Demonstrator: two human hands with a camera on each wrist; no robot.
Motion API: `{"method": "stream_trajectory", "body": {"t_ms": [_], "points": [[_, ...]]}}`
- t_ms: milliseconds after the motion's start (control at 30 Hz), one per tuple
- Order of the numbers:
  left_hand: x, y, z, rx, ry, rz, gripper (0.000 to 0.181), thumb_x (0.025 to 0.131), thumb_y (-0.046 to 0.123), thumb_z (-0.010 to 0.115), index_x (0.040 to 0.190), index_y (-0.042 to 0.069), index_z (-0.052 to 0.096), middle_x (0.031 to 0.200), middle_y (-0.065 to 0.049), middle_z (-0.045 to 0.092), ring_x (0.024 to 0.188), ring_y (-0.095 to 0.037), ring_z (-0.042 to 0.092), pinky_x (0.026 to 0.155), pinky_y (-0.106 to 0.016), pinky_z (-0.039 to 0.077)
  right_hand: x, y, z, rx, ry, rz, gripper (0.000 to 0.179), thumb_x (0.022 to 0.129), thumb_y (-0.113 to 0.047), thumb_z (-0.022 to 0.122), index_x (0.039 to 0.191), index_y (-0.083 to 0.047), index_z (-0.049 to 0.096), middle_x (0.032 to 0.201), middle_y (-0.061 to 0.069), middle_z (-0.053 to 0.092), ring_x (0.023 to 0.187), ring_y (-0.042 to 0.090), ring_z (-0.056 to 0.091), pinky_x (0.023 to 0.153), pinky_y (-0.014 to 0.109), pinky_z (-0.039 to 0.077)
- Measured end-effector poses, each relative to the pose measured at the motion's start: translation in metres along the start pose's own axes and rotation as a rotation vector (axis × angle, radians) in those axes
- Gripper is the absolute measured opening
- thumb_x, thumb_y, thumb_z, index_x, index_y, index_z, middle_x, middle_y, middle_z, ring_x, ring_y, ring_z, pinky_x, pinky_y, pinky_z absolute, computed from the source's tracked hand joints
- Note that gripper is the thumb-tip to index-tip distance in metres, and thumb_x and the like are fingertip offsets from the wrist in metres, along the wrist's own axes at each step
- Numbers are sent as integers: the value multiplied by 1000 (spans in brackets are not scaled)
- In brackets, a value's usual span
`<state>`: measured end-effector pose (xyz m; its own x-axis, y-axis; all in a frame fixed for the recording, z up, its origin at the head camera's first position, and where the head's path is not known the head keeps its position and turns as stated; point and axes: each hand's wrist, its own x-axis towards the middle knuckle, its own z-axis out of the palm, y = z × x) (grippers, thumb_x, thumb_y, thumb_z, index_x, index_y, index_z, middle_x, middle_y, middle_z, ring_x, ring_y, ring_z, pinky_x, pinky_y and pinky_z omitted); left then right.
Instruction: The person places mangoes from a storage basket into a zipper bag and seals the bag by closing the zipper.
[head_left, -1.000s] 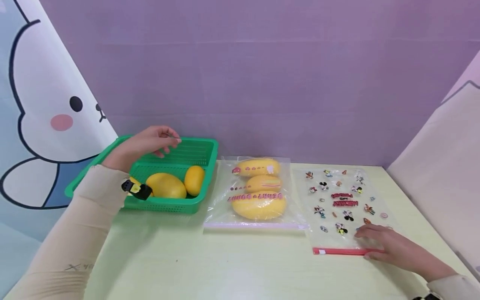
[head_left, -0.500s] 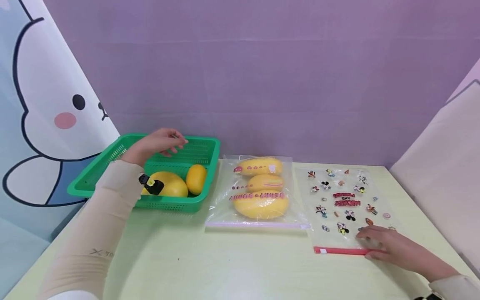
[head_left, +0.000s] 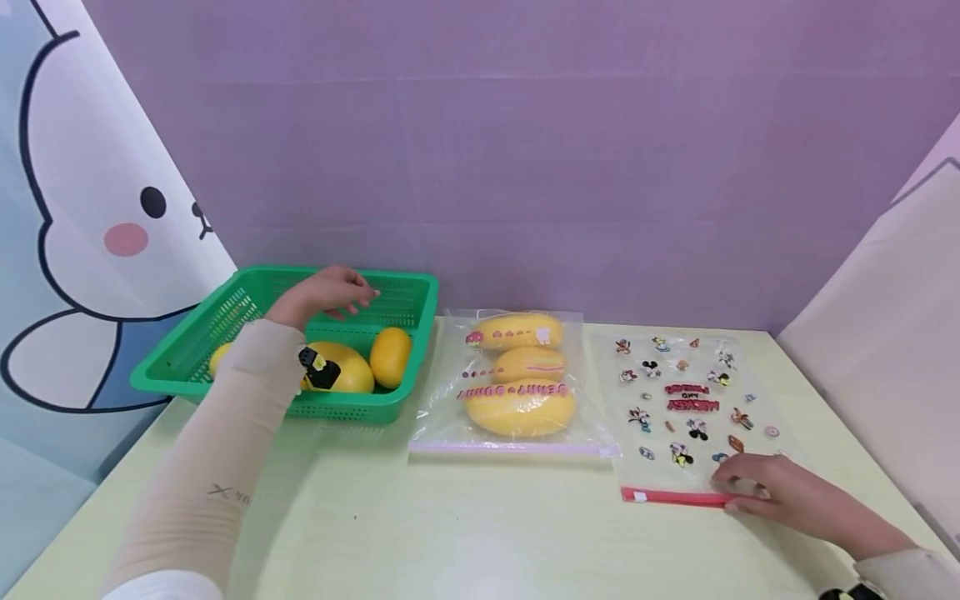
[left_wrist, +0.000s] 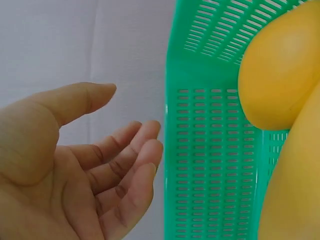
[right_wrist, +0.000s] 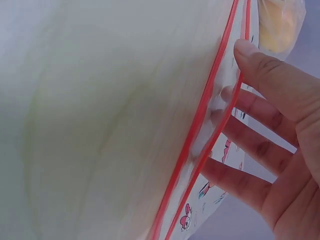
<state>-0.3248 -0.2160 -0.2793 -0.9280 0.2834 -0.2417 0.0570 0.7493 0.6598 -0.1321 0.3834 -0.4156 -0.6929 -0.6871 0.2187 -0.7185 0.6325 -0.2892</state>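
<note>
My left hand (head_left: 330,293) hovers over the far side of a green plastic basket (head_left: 382,407), its palm bare and fingers loosely bent in the left wrist view. Yellow mangoes lie in the basket: a large mango (head_left: 351,368), a smaller mango (head_left: 391,357) to its right, and another mango (head_left: 219,360) partly hidden by my sleeve. At the right, my right hand (head_left: 787,496) holds the red edge of a flat, clear zip bag (head_left: 693,433) printed with cartoon figures. In the right wrist view, my thumb meets the red strip (right_wrist: 218,130) while my fingertips show through the plastic.
Between basket and flat bag lies a second clear zip bag (head_left: 442,417) with a lilac closure, holding 3 mangoes (head_left: 519,412) in a column. A purple backdrop (head_left: 525,167) rises behind the pale table (head_left: 420,533). Printed cloth panels (head_left: 75,208) flank both sides.
My left hand has shifted right and slightly down over the basket, uncovering a mango at its left end. The flat bag's red edge has shifted slightly; the right hand has hardly moved.
</note>
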Motion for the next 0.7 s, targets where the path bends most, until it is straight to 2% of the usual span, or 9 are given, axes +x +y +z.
{"method": "stream_trajectory", "body": {"t_ms": [100,233,400,533,600,700], "points": [[1,0,4,12,0,-17,44,98,33,48,124,-3,46,117,-18,53,93,-23,53,77,-32,50,-1,-1,0,16,-11,12,22,75,-18,78,94,-14,67,91,-7,66,82,0,59,69,7,43],[4,1,9,11,0,-27,44,98,32,49,125,-3,47,119,-20,52,90,-22,54,76,-33,50,-2,-3,1,-9,-9,13,20,75,-18,78,92,-15,68,90,-7,66,82,1,60,69,7,43],[11,6,16,11,4,-42,41,97,31,50,122,-2,50,115,-19,54,84,-21,54,78,-38,49,-2,-4,-1,-47,6,-2,18,74,-16,78,90,-16,70,88,-8,66,82,1,60,72,3,40],[16,10,21,13,14,-66,40,97,28,50,121,-3,48,111,-19,53,78,-19,52,76,-37,48,-1,-4,-2,-47,27,-33,19,73,-13,79,89,-17,70,87,-9,66,80,2,61,72,3,39],[18,11,23,26,18,-76,38,97,27,50,120,-3,49,109,-18,53,76,-19,51,76,-39,49,0,-4,-1,-49,41,-50,20,72,-11,79,88,-18,69,87,-11,66,79,2,61,71,3,40],[21,10,26,90,20,-85,31,97,27,50,109,-2,53,100,-15,53,72,-19,49,75,-40,49,0,-4,0,-37,47,-62,21,72,-10,79,88,-19,69,86,-12,65,77,2,60,70,3,40]]}}
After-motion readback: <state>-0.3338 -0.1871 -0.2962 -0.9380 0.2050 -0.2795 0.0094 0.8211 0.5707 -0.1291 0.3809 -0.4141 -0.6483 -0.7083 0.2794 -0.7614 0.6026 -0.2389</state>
